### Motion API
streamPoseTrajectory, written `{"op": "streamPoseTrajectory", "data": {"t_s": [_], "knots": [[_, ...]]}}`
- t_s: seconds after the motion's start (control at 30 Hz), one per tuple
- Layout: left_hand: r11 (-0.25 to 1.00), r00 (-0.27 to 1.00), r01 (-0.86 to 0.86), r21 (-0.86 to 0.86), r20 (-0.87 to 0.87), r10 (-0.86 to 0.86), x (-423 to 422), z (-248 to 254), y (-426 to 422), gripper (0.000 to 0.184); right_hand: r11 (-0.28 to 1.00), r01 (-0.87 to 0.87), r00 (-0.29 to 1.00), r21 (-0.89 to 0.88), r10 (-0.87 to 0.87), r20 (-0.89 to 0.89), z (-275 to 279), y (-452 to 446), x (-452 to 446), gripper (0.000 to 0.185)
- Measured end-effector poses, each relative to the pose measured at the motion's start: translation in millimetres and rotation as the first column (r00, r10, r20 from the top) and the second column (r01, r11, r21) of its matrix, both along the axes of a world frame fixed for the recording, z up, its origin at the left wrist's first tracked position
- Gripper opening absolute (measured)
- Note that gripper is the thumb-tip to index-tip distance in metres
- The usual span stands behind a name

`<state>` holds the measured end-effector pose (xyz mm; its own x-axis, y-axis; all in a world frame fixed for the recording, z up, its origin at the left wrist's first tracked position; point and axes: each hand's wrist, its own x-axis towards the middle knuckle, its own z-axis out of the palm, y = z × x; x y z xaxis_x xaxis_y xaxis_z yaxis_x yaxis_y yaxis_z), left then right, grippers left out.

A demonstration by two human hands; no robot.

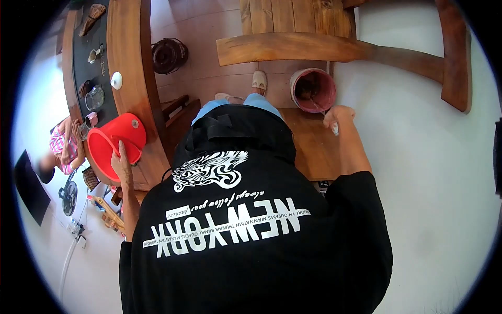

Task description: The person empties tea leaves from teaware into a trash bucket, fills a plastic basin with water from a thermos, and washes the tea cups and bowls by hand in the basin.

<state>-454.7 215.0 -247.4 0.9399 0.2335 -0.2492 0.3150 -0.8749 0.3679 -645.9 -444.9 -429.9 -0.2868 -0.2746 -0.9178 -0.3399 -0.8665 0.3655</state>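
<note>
My left hand [122,163] grips the rim of a red plastic bucket [133,128]. The bucket rests at the edge of the wooden table, its mouth turned toward the lower left. Out to the right, my right hand [340,118] is closed on a small white piece [335,129], which pokes out below the fist; what it is I cannot tell. Just beyond that fist stands a pink bucket [327,88] with dark contents and a thin handle or strip running toward the hand. Whether the hand touches that bucket is unclear.
The table [128,52] carries a white lid [116,80], a glass jug [95,98] and a pink cup [91,120]. Behind it sits another person [65,141]. A dark lidded pot [169,55] is on the floor. A wooden bench [314,152] and wooden chair [293,48] are close by.
</note>
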Motion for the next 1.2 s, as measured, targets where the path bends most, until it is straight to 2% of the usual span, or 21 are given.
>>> {"op": "streamPoseTrajectory", "data": {"t_s": [0.03, 0.1, 0.23, 0.33, 0.4, 0.43, 0.47, 0.5, 0.53, 0.6, 0.63, 0.7, 0.73, 0.8, 0.83, 0.9, 1.0, 1.03, 1.1, 1.13, 1.2], "knots": [[1.0, 1.0, 0.001, 0.0, 0.0, -0.001, 0.2, 0.4, -0.1, 0.053, 1.0, 0.001, 1.0, 0.0, -0.001, 0.0, 1.0, -0.4, 4.0, 0.018], [1.0, 1.0, 0.004, 0.024, 0.007, -0.005, 0.7, 0.1, -1.3, 0.053, 0.989, -0.147, 0.983, 0.031, 0.149, -0.103, 2.9, -2.5, 12.5, 0.015], [0.997, 0.996, 0.069, 0.046, 0.061, -0.072, 1.1, -4.8, 6.3, 0.053, 0.996, -0.07, 0.975, 0.062, 0.082, -0.206, -4.7, -13.5, 16.5, 0.015], [0.999, 1.0, -0.005, 0.041, 0.015, 0.004, 0.7, -1.2, 1.8, 0.054, 0.993, -0.121, 0.987, 0.001, 0.12, -0.103, 2.0, -19.5, 13.8, 0.015], [0.998, 1.0, 0.012, 0.061, 0.003, -0.013, 0.8, 0.3, 0.2, 0.055, 0.986, 0.161, 0.968, 0.037, -0.166, 0.189, -14.4, -35.6, -7.1, 0.026], [0.998, 1.0, 0.007, 0.056, 0.003, -0.007, 0.4, -1.1, 0.1, 0.055, 0.987, 0.156, 0.969, 0.032, -0.159, 0.189, -11.0, -33.0, -12.4, 0.026], [0.998, 0.998, 0.034, 0.045, 0.045, -0.036, -0.1, -2.4, 0.5, 0.054, 0.973, 0.227, 0.868, -0.033, -0.187, 0.459, -2.0, -27.4, -23.3, 0.039], [0.997, 0.994, 0.062, 0.036, 0.087, -0.065, -0.4, -3.0, 0.9, 0.054, 0.948, 0.31, 0.698, -0.072, -0.176, 0.694, 5.0, -21.4, -34.1, 0.054], [0.998, 0.994, 0.056, 0.031, 0.087, -0.059, -0.5, -2.0, -0.8, 0.054, 0.949, 0.305, 0.7, -0.076, -0.169, 0.694, 5.0, -15.5, -43.9, 0.054], [0.996, 0.996, 0.056, 0.072, 0.067, -0.061, -0.2, 2.3, -5.6, 0.052, 0.969, 0.203, 0.432, -0.137, 0.037, 0.901, -2.0, -1.7, -64.1, 0.078], [0.996, 0.996, 0.051, 0.069, 0.066, -0.056, -0.1, 3.1, -6.1, 0.052, 0.97, 0.198, 0.433, -0.14, 0.042, 0.901, -2.8, 4.5, -70.8, 0.078], [0.996, 0.999, 0.028, 0.079, 0.024, -0.03, 0.3, 3.1, -5.7, 0.053, 0.974, 0.198, 0.144, -0.107, 0.079, 0.986, 0.1, 17.8, -81.8, 0.09], [0.997, 0.999, 0.026, 0.075, 0.021, -0.028, 0.1, 1.9, -4.3, 0.053, 0.974, 0.196, 0.147, -0.112, 0.084, 0.986, 4.8, 24.1, -83.0, 0.09], [0.996, 0.997, 0.06, 0.069, 0.05, -0.064, -0.2, 0.1, -0.8, 0.053, 0.952, 0.307, 0.037, -0.014, 0.003, 0.999, 12.2, 37.0, -80.5, 0.093], [0.996, 0.997, 0.053, 0.066, 0.053, -0.056, -0.3, 0.8, -1.0, 0.053, 0.954, 0.3, 0.034, -0.016, 0.006, 0.999, 14.3, 42.2, -80.2, 0.093], [0.996, 0.995, 0.064, 0.064, 0.075, -0.068, -0.6, 3.6, -6.1, 0.048, 0.947, 0.318, -0.059, 0.048, -0.031, 0.998, 18.7, 50.9, -76.7, 0.095], [0.995, 0.987, 0.1, 0.027, 0.126, -0.102, -0.8, 6.4, -6.7, 0.042, 0.954, 0.281, -0.178, 0.109, -0.06, 0.982, 35.7, 73.5, -51.4, 0.096], [0.995, 0.983, 0.096, -0.033, 0.158, -0.09, -0.9, 5.0, -5.9, 0.037, 0.967, 0.226, -0.195, 0.12, -0.075, 0.978, 41.3, 82.3, -38.9, 0.096], [0.993, 0.976, 0.114, 0.009, 0.183, -0.114, 0.0, 11.3, -13.0, 0.034, 0.956, 0.211, -0.276, 0.202, -0.14, 0.951, 52.0, 101.6, -7.6, 0.094], [0.988, 0.973, 0.142, 0.061, 0.173, -0.15, 0.7, 11.4, -10.1, 0.033, 0.965, 0.138, -0.29, 0.223, -0.175, 0.941, 59.6, 112.6, 10.9, 0.094], [0.983, 0.954, 0.167, 0.072, 0.242, -0.18, 1.5, 10.5, -8.1, 0.031, 0.945, 0.162, -0.298, 0.284, -0.227, 0.927, 81.6, 137.9, 52.7, 0.092]]}}
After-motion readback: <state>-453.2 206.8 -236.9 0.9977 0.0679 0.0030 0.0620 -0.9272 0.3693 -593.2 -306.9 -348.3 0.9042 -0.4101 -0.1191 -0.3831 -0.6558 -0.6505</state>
